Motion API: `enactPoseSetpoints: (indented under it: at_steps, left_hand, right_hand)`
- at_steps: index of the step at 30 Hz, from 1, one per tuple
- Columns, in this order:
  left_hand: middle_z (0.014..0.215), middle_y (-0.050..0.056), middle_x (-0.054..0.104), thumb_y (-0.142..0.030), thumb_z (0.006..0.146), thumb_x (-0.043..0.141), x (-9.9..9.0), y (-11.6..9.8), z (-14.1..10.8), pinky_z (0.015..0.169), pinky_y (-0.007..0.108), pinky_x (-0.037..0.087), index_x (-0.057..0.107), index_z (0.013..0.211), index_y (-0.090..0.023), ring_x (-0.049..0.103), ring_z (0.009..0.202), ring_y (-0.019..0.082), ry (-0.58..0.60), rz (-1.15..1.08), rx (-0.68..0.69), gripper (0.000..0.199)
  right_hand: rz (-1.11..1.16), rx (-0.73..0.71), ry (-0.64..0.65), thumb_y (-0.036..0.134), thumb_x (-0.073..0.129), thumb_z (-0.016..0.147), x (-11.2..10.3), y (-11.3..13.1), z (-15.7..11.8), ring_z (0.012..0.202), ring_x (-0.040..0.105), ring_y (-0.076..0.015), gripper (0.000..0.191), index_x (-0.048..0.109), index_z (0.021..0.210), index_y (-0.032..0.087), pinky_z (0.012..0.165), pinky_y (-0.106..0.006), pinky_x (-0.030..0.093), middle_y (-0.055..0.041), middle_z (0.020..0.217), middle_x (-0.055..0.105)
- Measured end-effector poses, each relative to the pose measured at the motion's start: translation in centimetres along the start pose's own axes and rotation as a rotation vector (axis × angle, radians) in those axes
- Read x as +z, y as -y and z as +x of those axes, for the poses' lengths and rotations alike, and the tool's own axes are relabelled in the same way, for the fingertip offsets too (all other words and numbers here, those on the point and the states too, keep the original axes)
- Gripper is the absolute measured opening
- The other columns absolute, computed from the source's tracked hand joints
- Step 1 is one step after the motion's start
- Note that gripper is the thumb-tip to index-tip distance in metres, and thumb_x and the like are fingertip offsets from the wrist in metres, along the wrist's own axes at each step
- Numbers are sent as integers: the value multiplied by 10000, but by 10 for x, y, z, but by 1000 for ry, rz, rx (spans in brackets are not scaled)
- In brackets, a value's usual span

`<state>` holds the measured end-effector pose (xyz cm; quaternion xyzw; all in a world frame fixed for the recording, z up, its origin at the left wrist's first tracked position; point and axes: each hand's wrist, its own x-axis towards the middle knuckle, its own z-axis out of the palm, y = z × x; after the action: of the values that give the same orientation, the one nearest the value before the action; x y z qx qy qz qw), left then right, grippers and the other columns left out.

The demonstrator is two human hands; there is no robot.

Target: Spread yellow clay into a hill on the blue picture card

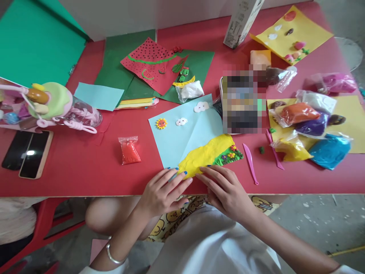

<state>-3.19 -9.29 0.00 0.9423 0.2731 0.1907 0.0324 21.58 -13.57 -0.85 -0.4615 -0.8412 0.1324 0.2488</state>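
A light blue sheet of paper lies at the front of the table, turned at an angle. A yellow clay layer covers its lower part, beside green clay with small flowers. Higher on the sheet are a clay sun and two white clay clouds. My left hand rests its spread fingertips at the lower left corner of the yellow clay. My right hand lies with extended fingers on the clay's lower edge. Neither hand grips anything that I can see.
Left of the sheet sits a bag of red clay. Pink plastic knives and several bagged clays lie to the right. A phone and a drink bottle are at the left. Behind is a red watermelon picture.
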Motion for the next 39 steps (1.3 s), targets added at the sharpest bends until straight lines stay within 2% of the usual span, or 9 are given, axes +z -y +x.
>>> enactPoseSetpoints:
  at_steps: [6, 10, 13, 23, 28, 31, 34, 37, 39]
  left_hand:
    - [1205, 60, 695, -473, 966, 496, 1, -2, 4, 1058, 380, 450, 585, 1335, -233, 623, 1112, 218, 59, 64, -8, 450]
    - [1191, 28, 702, -467, 980, 480, -4, 2, 6, 1040, 373, 449, 632, 1271, -263, 617, 1095, 213, 73, 91, 58, 386]
    - [1207, 31, 698, -460, 986, 468, -5, 1, 9, 1016, 358, 455, 650, 1237, -240, 615, 1080, 211, 92, 112, 48, 380]
    - [1171, 37, 706, -433, 976, 485, 0, -6, 8, 1016, 400, 441, 662, 1211, -225, 594, 1089, 237, 27, 123, 36, 360]
    - [1229, 41, 681, -451, 990, 449, 3, -8, 9, 1015, 396, 424, 658, 1235, -231, 569, 1079, 227, 44, 160, 11, 390]
    - [1266, 55, 656, -455, 983, 465, 4, -8, 10, 1006, 401, 416, 657, 1246, -218, 550, 1085, 233, 61, 161, 9, 402]
    - [1302, 54, 624, -466, 968, 493, 4, -9, 10, 980, 437, 417, 648, 1267, -262, 532, 1091, 259, 61, 160, 34, 394]
    - [1364, 29, 579, -502, 968, 480, 4, -9, 13, 949, 462, 414, 610, 1313, -340, 511, 1084, 269, 80, 184, 42, 402]
    - [1402, 22, 555, -529, 980, 439, 4, -9, 14, 948, 455, 411, 598, 1327, -348, 500, 1075, 255, 107, 205, 30, 423]
  right_hand:
    - [16, 4, -9, 137, 502, 883, -1, 0, 1, 1176, 548, -274, 577, 438, 1456, 153, 934, -460, 532, -124, 1260, 651]
    - [13, 4, -16, 117, 499, 882, -1, 0, 2, 1161, 568, -276, 502, 510, 1383, 139, 926, -451, 537, -126, 1250, 659]
    - [14, 12, -11, 121, 495, 884, -2, 1, 2, 1150, 579, -276, 507, 505, 1390, 159, 919, -460, 542, -118, 1254, 660]
    - [41, 12, 3, 80, 487, 869, -5, 1, 1, 1219, 552, -256, 520, 492, 1388, 111, 974, -443, 534, -132, 1277, 649]
    - [55, 3, -12, 78, 495, 868, -6, 0, -1, 1232, 544, -261, 485, 525, 1351, 106, 978, -438, 529, -145, 1280, 638]
    - [65, -4, -70, 53, 489, 864, -8, -1, -5, 1178, 562, -256, 396, 578, 1247, 94, 947, -409, 531, -160, 1212, 648]
    - [38, 20, -120, 52, 506, 862, -11, -2, -10, 1028, 591, -243, 370, 597, 1215, 115, 857, -392, 529, -134, 1060, 659]
    - [-29, 48, -118, 78, 512, 882, -12, -3, -14, 926, 568, -233, 423, 566, 1295, 147, 780, -378, 499, -102, 975, 633]
    - [-70, 56, -95, 96, 510, 896, -12, -3, -14, 926, 549, -238, 500, 500, 1392, 159, 778, -377, 478, -101, 982, 618]
